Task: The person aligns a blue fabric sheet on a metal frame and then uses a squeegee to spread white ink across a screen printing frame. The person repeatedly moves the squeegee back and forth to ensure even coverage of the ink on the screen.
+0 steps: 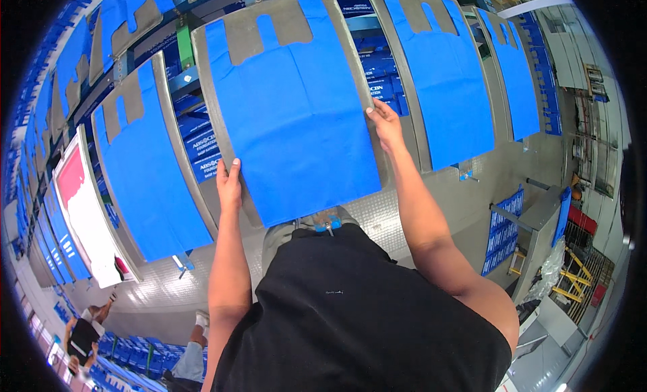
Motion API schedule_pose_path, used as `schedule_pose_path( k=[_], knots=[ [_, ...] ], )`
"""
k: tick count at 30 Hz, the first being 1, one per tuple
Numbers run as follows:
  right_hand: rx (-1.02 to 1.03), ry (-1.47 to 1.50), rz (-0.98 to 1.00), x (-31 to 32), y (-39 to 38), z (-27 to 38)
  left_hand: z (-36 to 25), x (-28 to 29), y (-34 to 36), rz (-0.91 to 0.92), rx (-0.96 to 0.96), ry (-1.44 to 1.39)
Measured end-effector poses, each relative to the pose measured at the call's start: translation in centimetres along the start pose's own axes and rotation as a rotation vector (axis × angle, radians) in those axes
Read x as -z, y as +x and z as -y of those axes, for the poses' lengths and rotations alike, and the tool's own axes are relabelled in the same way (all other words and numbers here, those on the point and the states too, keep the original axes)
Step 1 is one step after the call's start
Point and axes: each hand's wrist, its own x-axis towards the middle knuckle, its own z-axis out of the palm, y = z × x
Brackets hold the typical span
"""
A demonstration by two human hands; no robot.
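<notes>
In front of me a blue fabric bag (303, 136) with cut-out handles lies flat over a grey board (242, 45). Shallow creases cross its middle, and its bottom edge faces my body. My left hand (229, 186) is closed at the board's left edge, thumb on top beside the bag's side. At the right edge, higher up, my right hand (386, 126) pinches the board's rim between thumb and fingers. The fingertips beneath the board are partly hidden.
Matching boards with blue bags stand left (151, 169) and right (445, 88). A framed screen (87, 210) with white and pink areas is farther left. Printed blue bags lie below. A metal stand (539, 220) is at right. Two other people (84, 335) are at lower left.
</notes>
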Motion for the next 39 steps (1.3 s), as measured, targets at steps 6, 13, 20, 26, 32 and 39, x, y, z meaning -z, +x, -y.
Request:
schedule_pose_path(
  k=[6, 13, 20, 26, 32, 39],
  knots=[
    [0.014, -0.272, -0.124, -2.1, -0.4, 0.7, -1.5, -0.3, -0.2, -0.025, 0.018, 0.077],
    [-0.098, -0.153, -0.066, -1.6, 0.6, -0.1, -2.1, -0.6, -0.1, -0.012, 0.038, 0.116],
    [-0.221, -0.211, -0.145, -1.9, 1.5, 0.5, -2.0, -0.6, 0.1, 0.015, 0.049, -0.025],
    [-0.167, -0.293, -0.107, -1.8, 1.0, 1.3, -1.3, -0.1, 0.7, 0.055, 0.056, 0.068],
    [-0.142, -0.499, -0.170, -1.7, 2.7, 2.7, -2.5, 0.6, 3.1, -0.060, 0.027, 0.216],
    [-0.171, -0.405, -0.153, -3.5, 4.2, 2.2, -3.6, -1.1, 4.6, -0.034, 0.002, 0.199]
  ],
)
